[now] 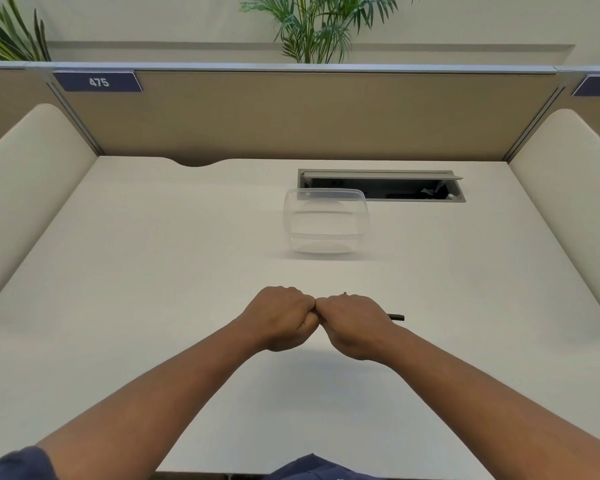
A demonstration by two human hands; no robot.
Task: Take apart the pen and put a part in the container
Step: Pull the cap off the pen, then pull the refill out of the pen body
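Observation:
My left hand (280,318) and my right hand (352,323) are closed into fists side by side over the middle of the white desk, knuckles touching. Both grip a dark pen (396,317), of which only a short black end shows past the right side of my right hand; the rest is hidden inside the fists. A clear plastic container (326,221) stands open on the desk beyond the hands, a little to the right, with nothing visible inside.
An open cable hatch (381,185) is set into the desk right behind the container. Tan partition walls (291,116) close the desk at the back and cream side panels flank it. Plants stand behind the partition.

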